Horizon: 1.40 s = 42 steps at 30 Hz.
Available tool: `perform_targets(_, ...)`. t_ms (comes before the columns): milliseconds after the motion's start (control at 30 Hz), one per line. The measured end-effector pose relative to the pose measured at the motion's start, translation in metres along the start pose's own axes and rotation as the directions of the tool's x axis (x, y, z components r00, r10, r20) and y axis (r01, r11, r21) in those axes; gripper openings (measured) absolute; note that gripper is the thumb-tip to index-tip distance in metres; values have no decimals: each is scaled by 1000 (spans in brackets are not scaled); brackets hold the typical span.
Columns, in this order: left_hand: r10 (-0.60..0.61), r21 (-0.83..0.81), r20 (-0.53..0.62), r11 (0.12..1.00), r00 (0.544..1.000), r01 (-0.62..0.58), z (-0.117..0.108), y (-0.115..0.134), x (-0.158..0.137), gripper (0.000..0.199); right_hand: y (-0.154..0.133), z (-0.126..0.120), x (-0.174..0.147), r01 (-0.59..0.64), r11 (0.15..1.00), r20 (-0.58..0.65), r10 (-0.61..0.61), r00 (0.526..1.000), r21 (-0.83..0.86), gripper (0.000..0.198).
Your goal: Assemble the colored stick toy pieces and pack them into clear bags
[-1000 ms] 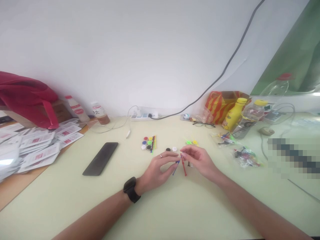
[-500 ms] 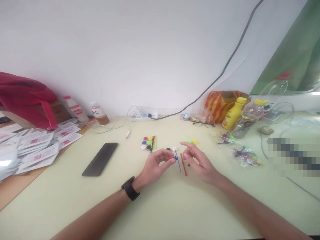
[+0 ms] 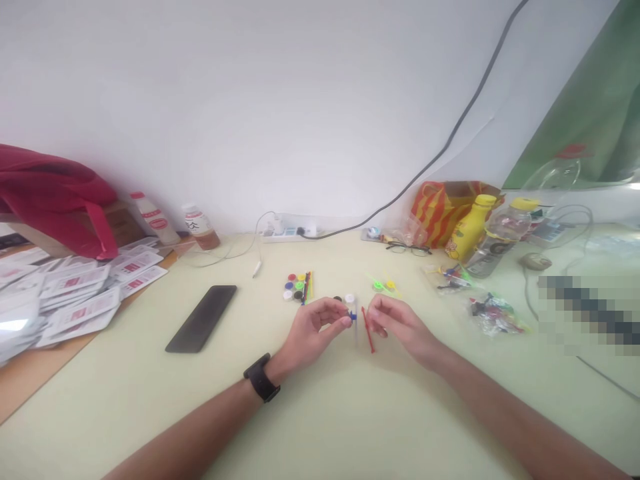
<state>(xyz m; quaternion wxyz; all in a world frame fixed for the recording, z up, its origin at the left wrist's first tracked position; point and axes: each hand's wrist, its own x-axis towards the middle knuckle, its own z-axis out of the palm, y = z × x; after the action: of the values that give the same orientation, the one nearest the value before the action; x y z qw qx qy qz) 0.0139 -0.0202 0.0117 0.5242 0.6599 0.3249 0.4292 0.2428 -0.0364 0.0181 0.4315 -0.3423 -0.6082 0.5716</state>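
Note:
My left hand [image 3: 320, 330] is closed in a pinch on a small blue plastic piece [image 3: 353, 317]. A thin blue blade at that piece shows only as a faint upright smear. Just to its right, a thin red plastic stick [image 3: 368, 330] lies slanted between my two hands. My right hand [image 3: 403, 327] is beside the red stick, its fingers curled in toward the thumb; what they hold, if anything, is hidden. Behind the hands lie a white disc [image 3: 349, 299] and a partly covered black disc [image 3: 337, 299].
Coloured discs [image 3: 295, 286] with thin sticks [image 3: 307, 287] lie behind my left hand. Green and yellow parts [image 3: 384, 285] sit behind the right. A black phone [image 3: 201, 319] is at left; bags of small parts [image 3: 495, 315], glasses [image 3: 409, 249] and a yellow bottle [image 3: 470, 229] are at right.
My right hand's outstretched index finger has curled in, and the hand now covers the small black piece. The blue blade, sharp before, is blurred. My left hand keeps its pinch.

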Motion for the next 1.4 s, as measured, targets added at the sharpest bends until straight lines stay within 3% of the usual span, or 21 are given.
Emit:
perform_targets(133, 6, 1, 39, 1000, 999, -6, 2, 1, 0, 19, 3, 6, 1, 39, 999, -47, -37, 998, 27, 25)
perform_targets(467, -9, -27, 88, 1000, 996, 11, 4, 3, -1, 20, 12, 5, 0, 30, 998, -26, -32, 999, -47, 23)
perform_targets(600, -14, -45, 78, 999, 997, 18, 3, 3, 0, 20, 11, 6, -3, 124, 968, -89, -146, 985, -217, 32)
perform_targets(733, -28, -62, 68, 998, 997, 33, 4, 4, 0, 22, 14, 10, -6, 245, 920, -148, -301, 942, -306, 57)
perform_targets(800, -32, -64, 64, 997, 997, 36, 4, 4, 0, 23, 15, 9, -6, 264, 910, -179, -332, 926, -320, 48)
perform_targets(867, -30, -58, 56, 998, 998, 33, 4, 4, 0, 22, 14, 5, -6, 197, 934, -137, -247, 959, -298, 26)
perform_targets(933, -25, -52, 47, 998, 999, 28, 4, 4, 0, 22, 11, 1, -5, 93, 963, -52, -110, 993, -253, 54)
perform_targets(1000, -26, -54, 43, 998, 999, 28, 4, 4, 0, 21, 7, -3, -3, 42, 979, -24, -47, 999, -202, 63)
perform_targets(1200, -35, -42, 52, 998, 998, 37, 4, 6, 0, 23, 1, -1, 1, 67, 996, -129, -75, 989, -59, 32)
perform_targets(1400, -34, -52, 41, 998, 999, 36, 4, 6, 0, 25, 3, 2, 0, 64, 997, -103, -69, 992, -50, 26)
